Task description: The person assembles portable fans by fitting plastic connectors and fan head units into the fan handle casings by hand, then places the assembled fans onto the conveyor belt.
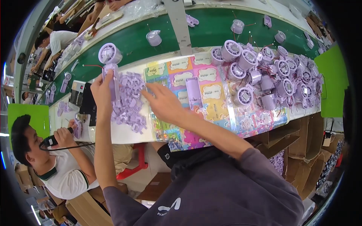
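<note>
My left hand (101,90) is wrapped round the handle of a pale purple handheld fan (109,54). The fan's round, grilled head points up, and a thin red wire sticks out to its left. Beside it lies a heap of small purple plastic parts (130,100). At the heap's right edge is my right hand (164,100), its fingers stretched toward the parts and a little apart. Whether a fingertip touches a part is too small to tell. An oblong purple shell (194,93) rests on the colourful printed sheets (217,109) right of that hand.
A large pile of purple fan heads (279,75) with loose wires covers the right side. Beyond runs a green conveyor belt (211,34) carrying more parts; a metal post (178,28) rises before it. At left, a co-worker (64,165) holds a black power screwdriver (56,139). Cardboard boxes (307,139) stand lower right.
</note>
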